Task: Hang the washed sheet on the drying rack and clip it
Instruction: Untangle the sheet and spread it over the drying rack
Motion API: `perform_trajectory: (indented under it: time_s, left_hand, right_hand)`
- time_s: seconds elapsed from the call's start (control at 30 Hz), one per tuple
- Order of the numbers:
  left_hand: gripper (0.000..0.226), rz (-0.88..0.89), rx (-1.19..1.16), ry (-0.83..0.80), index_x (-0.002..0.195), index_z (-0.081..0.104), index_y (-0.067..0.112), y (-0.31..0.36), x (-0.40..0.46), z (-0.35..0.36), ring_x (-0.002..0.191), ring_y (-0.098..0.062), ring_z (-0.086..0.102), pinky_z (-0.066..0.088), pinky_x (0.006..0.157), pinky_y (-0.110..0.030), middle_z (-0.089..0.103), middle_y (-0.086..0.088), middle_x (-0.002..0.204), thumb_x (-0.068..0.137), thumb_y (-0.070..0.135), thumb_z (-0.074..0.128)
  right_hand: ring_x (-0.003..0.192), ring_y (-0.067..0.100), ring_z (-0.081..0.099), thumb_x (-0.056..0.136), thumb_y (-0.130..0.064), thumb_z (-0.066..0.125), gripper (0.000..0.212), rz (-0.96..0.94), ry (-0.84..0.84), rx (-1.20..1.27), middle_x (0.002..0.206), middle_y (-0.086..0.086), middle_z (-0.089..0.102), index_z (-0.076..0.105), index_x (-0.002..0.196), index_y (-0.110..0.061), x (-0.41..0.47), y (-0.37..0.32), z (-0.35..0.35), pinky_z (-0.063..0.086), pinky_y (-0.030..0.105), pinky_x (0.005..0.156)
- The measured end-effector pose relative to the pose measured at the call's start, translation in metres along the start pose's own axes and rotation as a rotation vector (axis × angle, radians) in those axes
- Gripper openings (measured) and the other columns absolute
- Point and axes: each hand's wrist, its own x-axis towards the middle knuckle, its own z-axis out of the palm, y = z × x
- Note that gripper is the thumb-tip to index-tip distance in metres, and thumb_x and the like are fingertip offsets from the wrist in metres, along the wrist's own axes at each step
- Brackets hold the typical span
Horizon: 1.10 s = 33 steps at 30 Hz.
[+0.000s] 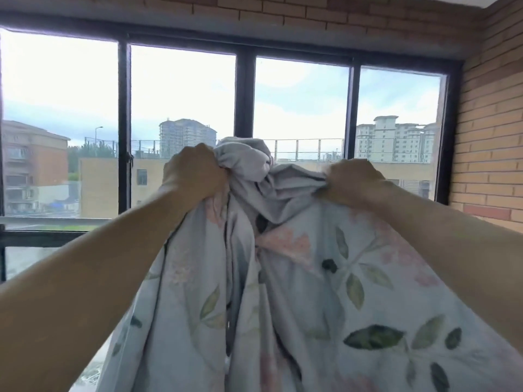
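The washed sheet (297, 278) is pale grey with green leaves and pink flowers. It hangs bunched from both raised hands and fills the lower middle and right of the view. My left hand (195, 174) grips a gathered wad of the sheet at its top. My right hand (353, 181) grips the bunched fabric a little to the right, at about the same height. A knot-like lump of cloth stands up between the two fists. No drying rack or clip is in view.
A wide window with a black frame (244, 91) spans the wall straight ahead, with buildings outside. A brick wall (489, 131) closes the right side. A grey sill or rail (53, 222) runs along the window at the lower left.
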Motion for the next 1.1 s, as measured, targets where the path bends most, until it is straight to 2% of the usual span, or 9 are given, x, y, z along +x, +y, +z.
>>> perform_trajectory:
  time_s: [0.17,0.33,0.47,0.57,0.67,0.8,0.87,0.93,1.1]
  left_hand:
    - [0.04,-0.08,-0.057,-0.102,0.075,0.054,0.014,-0.017,-0.003,0.005,0.074,-0.025,0.059,0.049,0.065,-0.032,0.055,-0.002,0.071,0.086,0.052,0.055]
    - [0.035,-0.321,-0.263,-0.13,0.079,0.058,0.013,-0.038,-0.008,0.009,0.074,-0.025,0.065,0.055,0.066,-0.032,0.065,-0.008,0.078,0.087,0.047,0.059]
    - [0.026,-0.444,-0.666,-0.111,0.08,0.062,0.015,-0.03,-0.009,0.011,0.078,-0.027,0.069,0.061,0.077,-0.043,0.072,-0.011,0.084,0.077,0.041,0.058]
    - [0.012,-0.484,-0.893,-0.042,0.077,0.062,0.014,-0.018,-0.001,-0.002,0.086,-0.027,0.07,0.058,0.086,-0.047,0.071,-0.01,0.087,0.08,0.026,0.064]
    - [0.015,-0.439,-0.958,-0.019,0.075,0.056,0.013,-0.001,0.005,-0.011,0.073,-0.022,0.063,0.054,0.068,-0.035,0.062,-0.007,0.078,0.09,0.015,0.058]
    - [0.016,-0.415,-1.053,-0.017,0.099,0.066,0.006,0.007,0.01,-0.018,0.066,-0.017,0.061,0.045,0.049,-0.019,0.063,-0.004,0.076,0.088,0.016,0.06]
    - [0.031,-0.414,-1.083,-0.043,0.115,0.065,0.002,0.003,0.01,-0.023,0.062,-0.014,0.062,0.046,0.046,-0.019,0.065,-0.005,0.078,0.088,0.017,0.064]
    - [0.031,-0.409,-1.1,-0.05,0.114,0.066,0.002,-0.003,0.012,-0.025,0.06,-0.014,0.062,0.048,0.046,-0.018,0.066,-0.004,0.076,0.086,0.017,0.068]
    - [0.023,-0.446,-0.772,0.034,0.078,0.051,0.014,-0.025,0.015,-0.031,0.074,-0.022,0.062,0.053,0.066,-0.031,0.06,-0.004,0.076,0.085,0.03,0.066]
  right_hand:
    - [0.074,0.028,0.069,0.087,-0.036,0.065,0.031,0.343,-0.236,1.538,0.087,0.012,0.074,0.072,0.099,-0.008,-0.007,0.017,-0.012,0.059,0.032,0.07]
    - [0.085,0.03,0.071,0.09,-0.047,0.057,0.041,0.436,-0.658,0.77,0.097,0.015,0.074,0.072,0.094,-0.009,-0.012,0.028,0.005,0.056,0.042,0.083]
    - [0.103,0.032,0.055,0.083,-0.041,0.055,0.04,0.295,-0.017,0.24,0.117,0.017,0.057,0.058,0.105,-0.008,0.008,-0.006,0.024,0.045,0.038,0.087]
    - [0.094,0.024,0.051,0.083,-0.03,0.062,0.032,0.087,0.358,0.583,0.103,0.006,0.05,0.047,0.107,-0.015,-0.017,-0.056,0.044,0.043,0.028,0.07]
    - [0.122,0.022,0.041,0.066,-0.072,0.065,0.092,-0.117,0.171,0.714,0.132,0.002,0.04,0.026,0.141,-0.033,-0.046,-0.092,0.071,0.042,0.038,0.093]
    - [0.147,0.033,-0.011,0.04,-0.08,0.068,0.149,0.255,-0.103,0.843,0.161,0.005,-0.017,-0.025,0.148,-0.034,-0.032,-0.104,0.066,0.007,0.06,0.114]
    - [0.139,0.041,0.032,0.053,-0.041,0.088,0.127,0.251,-0.328,1.217,0.151,0.019,0.033,0.012,0.153,-0.02,-0.024,-0.103,0.063,0.032,0.058,0.111]
    - [0.11,0.039,0.062,0.073,-0.01,0.08,0.053,0.188,-0.55,1.283,0.114,0.016,0.066,0.058,0.122,-0.005,-0.021,-0.096,0.06,0.052,0.048,0.096]
    - [0.073,0.023,0.068,0.083,-0.03,0.074,0.022,0.305,-0.422,1.343,0.086,0.008,0.071,0.068,0.09,-0.01,-0.005,-0.073,0.05,0.06,0.035,0.071]
